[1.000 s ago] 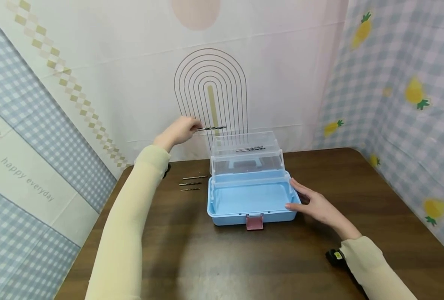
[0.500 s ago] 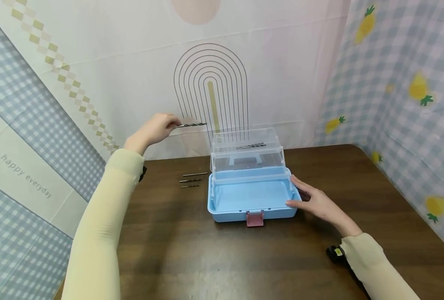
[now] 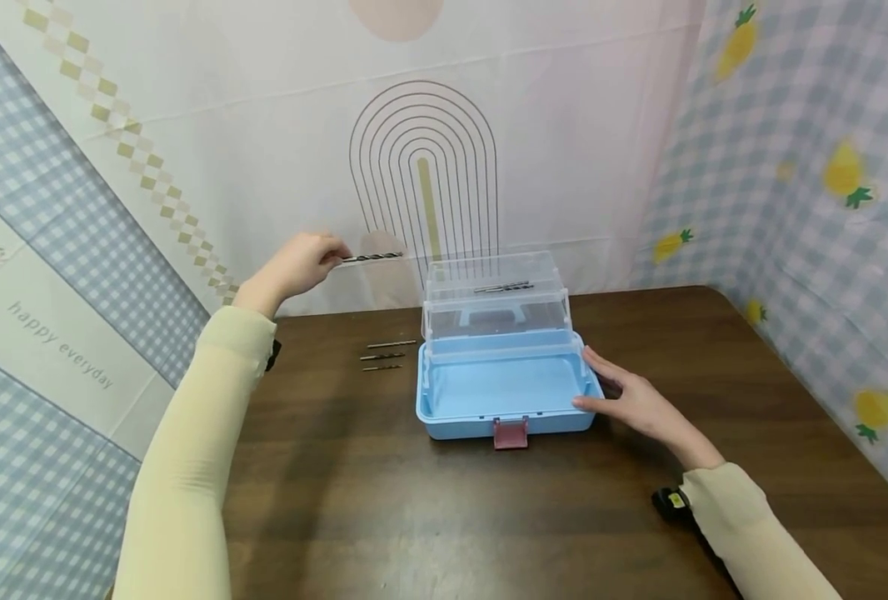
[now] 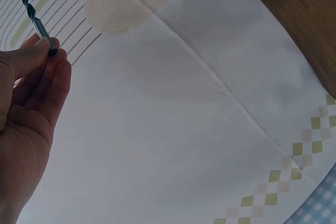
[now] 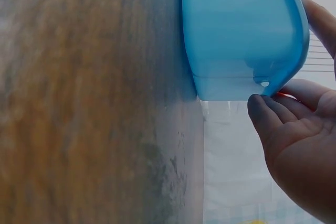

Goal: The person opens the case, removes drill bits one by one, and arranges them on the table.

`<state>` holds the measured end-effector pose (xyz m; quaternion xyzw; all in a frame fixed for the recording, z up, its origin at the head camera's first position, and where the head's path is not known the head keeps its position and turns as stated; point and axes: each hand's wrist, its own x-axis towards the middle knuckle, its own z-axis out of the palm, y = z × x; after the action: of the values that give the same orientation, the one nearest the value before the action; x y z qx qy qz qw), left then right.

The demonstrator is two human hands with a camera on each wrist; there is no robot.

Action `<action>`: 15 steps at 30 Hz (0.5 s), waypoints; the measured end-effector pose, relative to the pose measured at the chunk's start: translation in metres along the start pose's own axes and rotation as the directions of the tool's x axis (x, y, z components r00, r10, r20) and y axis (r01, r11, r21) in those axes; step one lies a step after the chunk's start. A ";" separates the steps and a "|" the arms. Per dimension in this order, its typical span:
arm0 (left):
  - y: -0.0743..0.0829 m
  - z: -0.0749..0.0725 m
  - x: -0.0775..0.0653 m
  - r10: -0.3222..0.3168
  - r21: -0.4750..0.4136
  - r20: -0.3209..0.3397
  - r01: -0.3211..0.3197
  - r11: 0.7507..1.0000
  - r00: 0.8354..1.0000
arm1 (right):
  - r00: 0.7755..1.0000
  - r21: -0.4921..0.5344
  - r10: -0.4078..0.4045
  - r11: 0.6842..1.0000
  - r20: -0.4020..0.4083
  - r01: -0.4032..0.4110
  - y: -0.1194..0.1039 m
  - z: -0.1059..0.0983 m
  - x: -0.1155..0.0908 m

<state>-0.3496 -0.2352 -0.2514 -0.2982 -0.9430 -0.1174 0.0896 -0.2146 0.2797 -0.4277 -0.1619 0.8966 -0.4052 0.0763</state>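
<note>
My left hand [image 3: 301, 265] pinches a dark spiral drill bit [image 3: 372, 257] by its plain shank end, raised above the back left of the table. In the left wrist view the drill bit [image 4: 30, 10] tilts up from between thumb and fingertips, its flutes free. A light blue storage box [image 3: 507, 427] stands with its clear lid and tray [image 3: 492, 315] raised at the back. My right hand [image 3: 635, 406] holds the box's right side, thumb at the rim and fingers along the outer wall. Drill bits [image 3: 506, 287] lie in the clear upper part.
Three drill bits [image 3: 381, 357] lie in a row on the brown table [image 3: 444, 517], left of the box. A pink latch [image 3: 511, 433] hangs down at the box's front. Patterned cloth [image 3: 564, 167] hangs behind the table and along both sides.
My left hand has moved left with the drill bit, away from above the clear lid, then dipped slightly. The right hand stays on the box.
</note>
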 end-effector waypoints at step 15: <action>-0.013 0.031 -0.021 0.020 -0.029 0.054 -0.018 0.999 0.998 | 1.000 0.007 0.020 1.000 0.003 -0.020 0.000 0.001 0.002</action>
<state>-0.3435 -0.2486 -0.2883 -0.3116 -0.9404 -0.1216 0.0609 -0.2160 0.2778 -0.4283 -0.1534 0.8966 -0.4071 0.0823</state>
